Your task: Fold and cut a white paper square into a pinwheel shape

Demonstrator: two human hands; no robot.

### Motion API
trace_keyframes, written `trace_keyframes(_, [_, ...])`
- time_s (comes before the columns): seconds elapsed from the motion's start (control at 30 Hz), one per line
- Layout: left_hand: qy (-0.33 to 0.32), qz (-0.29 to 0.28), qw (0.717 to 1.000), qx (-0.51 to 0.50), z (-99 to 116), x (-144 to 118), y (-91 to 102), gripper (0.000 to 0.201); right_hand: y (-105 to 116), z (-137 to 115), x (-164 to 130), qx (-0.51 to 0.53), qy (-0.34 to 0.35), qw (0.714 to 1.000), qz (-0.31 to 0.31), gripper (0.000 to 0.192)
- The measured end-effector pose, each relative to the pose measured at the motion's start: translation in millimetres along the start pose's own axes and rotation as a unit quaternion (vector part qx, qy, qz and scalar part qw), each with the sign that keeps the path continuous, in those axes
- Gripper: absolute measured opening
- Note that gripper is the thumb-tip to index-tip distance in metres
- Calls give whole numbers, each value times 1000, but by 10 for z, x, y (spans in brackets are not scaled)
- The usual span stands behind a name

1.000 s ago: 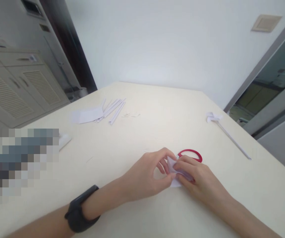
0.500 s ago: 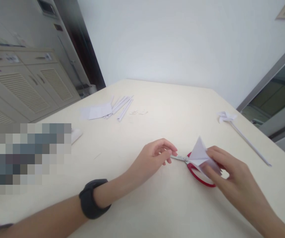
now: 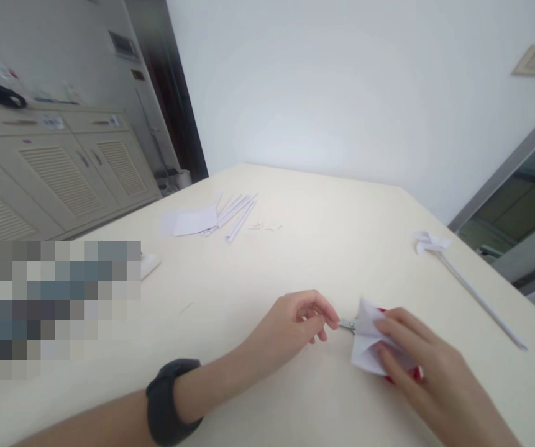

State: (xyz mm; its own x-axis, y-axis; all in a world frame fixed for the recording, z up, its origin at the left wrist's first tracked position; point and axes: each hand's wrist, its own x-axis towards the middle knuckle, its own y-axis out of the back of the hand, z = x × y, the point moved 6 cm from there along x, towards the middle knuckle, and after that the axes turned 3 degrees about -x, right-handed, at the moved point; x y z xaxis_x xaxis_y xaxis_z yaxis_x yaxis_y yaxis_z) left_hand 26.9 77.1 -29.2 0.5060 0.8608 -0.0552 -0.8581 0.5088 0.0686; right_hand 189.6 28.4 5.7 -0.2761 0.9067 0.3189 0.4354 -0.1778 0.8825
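My right hand (image 3: 420, 360) pinches a creased piece of white paper (image 3: 367, 338) between thumb and fingers. The paper covers much of a pair of scissors (image 3: 347, 324) with red handles; bits of red show behind it and under my right hand. My left hand (image 3: 307, 316), with a dark band (image 3: 169, 403) on its wrist, has curled fingers closed at the tip of the scissors' blades. Whether the scissors rest on the table or are held just above it is hard to tell.
A paper pinwheel on a stick (image 3: 470, 288) lies at the right of the table (image 3: 327, 248). Flat paper sheets (image 3: 196, 220), several rolled paper sticks (image 3: 242, 220) and small scraps (image 3: 265, 226) lie at the far left. A white object (image 3: 150, 266) sits beside a blurred-out area.
The paper in my right hand has turned and opened out, and now hides more of the scissors' handles. My left hand stays at the blades. The camera view has tilted upward.
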Motion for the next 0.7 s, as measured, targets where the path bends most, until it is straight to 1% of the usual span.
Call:
trace_keyframes(0.03, [2, -4, 1000, 1, 2, 0, -9, 19, -27, -30, -4, -5, 17, 1000, -24, 18])
trace_keyframes(0.07, [4, -6, 1000, -1, 4, -2, -17, 18, -31, -39, -9, -7, 17, 999, -29, 19])
trace_keyframes(0.17, [0, -6, 1000, -3, 8, -5, -32, 18, 21, -15, -30, -11, -11, 1000, 21, 17])
trace_keyframes(0.2, [-1, -6, 1000, 0, 4, -4, -32, 19, 6, -24, -36, -15, -1, 1000, 10, 17])
trace_keyframes(0.27, [1, -5, 1000, 2, -9, 1, -23, 19, -43, -47, -46, -24, 30, 999, -37, 18])
trace_keyframes(0.3, [4, -3, 1000, 1, -12, 6, -10, 19, -22, -31, -46, -22, 24, 999, -28, 18])
trace_keyframes(0.4, [1, 9, 1000, 1, 28, 23, 51, 18, 127, 54, -42, -21, -29, 997, 62, 14])
trace_keyframes(0.43, [-5, 13, 1000, 4, 55, 29, 71, 18, 118, 50, -34, -19, -21, 998, 50, 15])
trace_keyframes(0.5, [-18, 19, 1000, 13, 107, 38, 100, 17, -9, -24, -25, -42, 46, 997, -47, 17])
trace_keyframes(0.53, [-24, 28, 999, 18, 126, 40, 114, 17, -37, -37, -23, -52, 57, 995, -60, 18])
trace_keyframes(0.57, [-25, 30, 999, 23, 133, 42, 114, 17, -44, -36, -18, -52, 54, 996, -55, 18])
trace_keyframes(0.63, [-17, 19, 999, 32, 119, 39, 87, 18, 33, 17, -8, -59, -2, 998, 21, 14])
trace_keyframes(0.67, [-12, 11, 999, 38, 107, 36, 67, 18, 31, 11, -8, -58, -4, 998, 23, 14])
trace_keyframes(0.7, [-9, 4, 999, 45, 98, 33, 52, 18, -14, -18, -10, -60, 14, 998, -14, 16])
